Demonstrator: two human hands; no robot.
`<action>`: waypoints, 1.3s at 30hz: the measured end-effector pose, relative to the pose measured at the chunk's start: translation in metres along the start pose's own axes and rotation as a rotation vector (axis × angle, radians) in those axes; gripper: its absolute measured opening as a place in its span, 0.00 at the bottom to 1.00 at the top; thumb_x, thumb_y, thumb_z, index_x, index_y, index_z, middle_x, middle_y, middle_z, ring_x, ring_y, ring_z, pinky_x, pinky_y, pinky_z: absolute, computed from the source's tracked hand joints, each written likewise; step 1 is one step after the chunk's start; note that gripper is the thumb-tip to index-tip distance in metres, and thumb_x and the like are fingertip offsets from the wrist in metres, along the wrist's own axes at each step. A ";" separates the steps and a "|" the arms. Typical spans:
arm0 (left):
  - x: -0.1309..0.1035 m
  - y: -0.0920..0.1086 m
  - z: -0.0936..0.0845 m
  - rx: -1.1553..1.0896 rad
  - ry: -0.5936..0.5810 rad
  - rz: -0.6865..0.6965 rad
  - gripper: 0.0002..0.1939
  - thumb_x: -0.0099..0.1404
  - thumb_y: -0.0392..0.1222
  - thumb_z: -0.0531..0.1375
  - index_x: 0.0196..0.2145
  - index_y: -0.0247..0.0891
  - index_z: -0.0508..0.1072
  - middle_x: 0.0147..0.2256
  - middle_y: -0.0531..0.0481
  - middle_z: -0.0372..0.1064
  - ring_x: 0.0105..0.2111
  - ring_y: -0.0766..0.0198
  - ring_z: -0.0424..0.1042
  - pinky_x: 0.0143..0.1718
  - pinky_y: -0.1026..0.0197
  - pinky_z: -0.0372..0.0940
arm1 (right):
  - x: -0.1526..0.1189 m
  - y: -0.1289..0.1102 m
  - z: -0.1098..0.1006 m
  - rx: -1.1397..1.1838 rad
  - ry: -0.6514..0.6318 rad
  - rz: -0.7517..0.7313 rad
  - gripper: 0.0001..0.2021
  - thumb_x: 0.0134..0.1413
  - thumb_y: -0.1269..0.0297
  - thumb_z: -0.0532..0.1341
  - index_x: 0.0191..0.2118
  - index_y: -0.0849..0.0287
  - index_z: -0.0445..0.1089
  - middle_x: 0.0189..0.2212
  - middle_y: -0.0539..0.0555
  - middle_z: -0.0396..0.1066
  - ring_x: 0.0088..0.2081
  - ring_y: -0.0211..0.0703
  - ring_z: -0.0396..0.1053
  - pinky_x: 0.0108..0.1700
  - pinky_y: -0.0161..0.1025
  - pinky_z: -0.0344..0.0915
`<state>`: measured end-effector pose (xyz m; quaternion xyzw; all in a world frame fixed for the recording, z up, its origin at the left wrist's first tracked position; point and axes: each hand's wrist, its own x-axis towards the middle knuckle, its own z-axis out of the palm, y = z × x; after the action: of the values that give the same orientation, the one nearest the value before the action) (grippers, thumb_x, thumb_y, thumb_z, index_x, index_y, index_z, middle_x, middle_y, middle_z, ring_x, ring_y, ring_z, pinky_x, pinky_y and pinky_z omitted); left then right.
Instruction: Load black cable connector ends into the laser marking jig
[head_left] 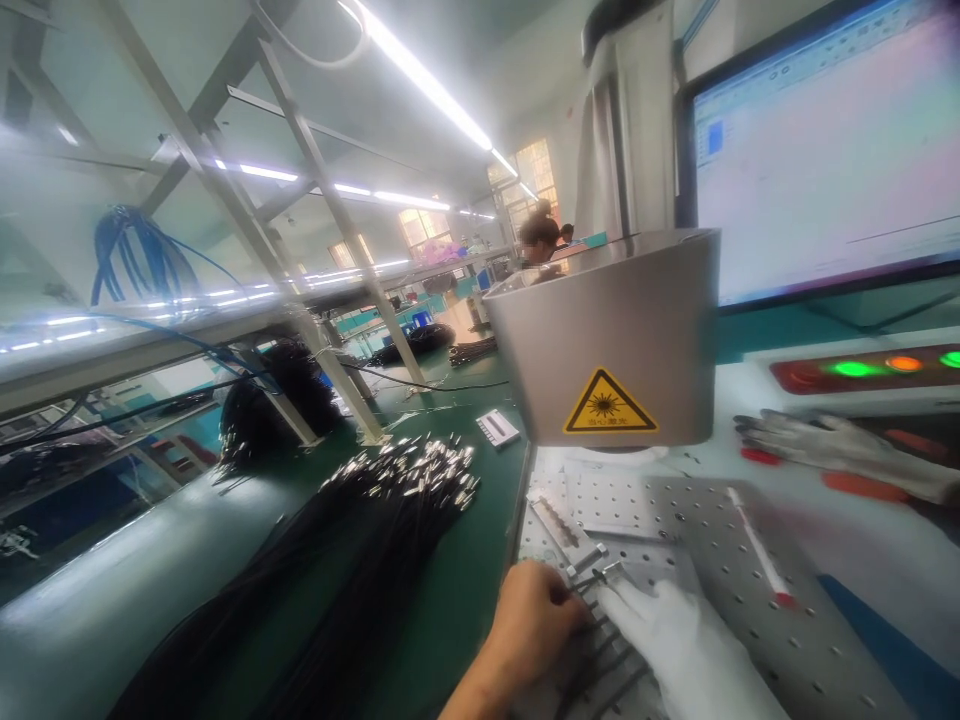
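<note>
My bare left hand (532,620) rests on a row of black cables (607,670) laid side by side on the perforated metal plate (750,560), fingers curled over their metal plug ends (592,575). My right hand (690,650), in a white glove, lies flat on the same cables just to the right. Above the plate hangs a grey laser head (615,340) with a yellow warning sticker (609,403).
A large bundle of black cables with silver plugs (397,490) lies on the green bench to the left. A monitor (817,150) and a lit button panel (870,368) stand at right, with a spare glove (832,445). A person (538,240) works farther back.
</note>
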<state>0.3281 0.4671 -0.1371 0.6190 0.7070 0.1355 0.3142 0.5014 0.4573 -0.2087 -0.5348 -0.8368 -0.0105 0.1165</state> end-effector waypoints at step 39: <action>-0.010 0.025 0.021 0.552 -0.157 0.016 0.18 0.58 0.28 0.51 0.44 0.28 0.74 0.48 0.29 0.68 0.48 0.42 0.70 0.47 0.49 0.63 | 0.047 -0.012 -0.063 0.196 -0.239 0.350 0.15 0.64 0.64 0.51 0.34 0.59 0.75 0.32 0.57 0.76 0.31 0.45 0.71 0.29 0.37 0.54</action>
<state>0.3613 0.4585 -0.1363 0.6953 0.6856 -0.1078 0.1866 0.4833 0.4854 -0.1369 -0.6553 -0.7362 0.1547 0.0679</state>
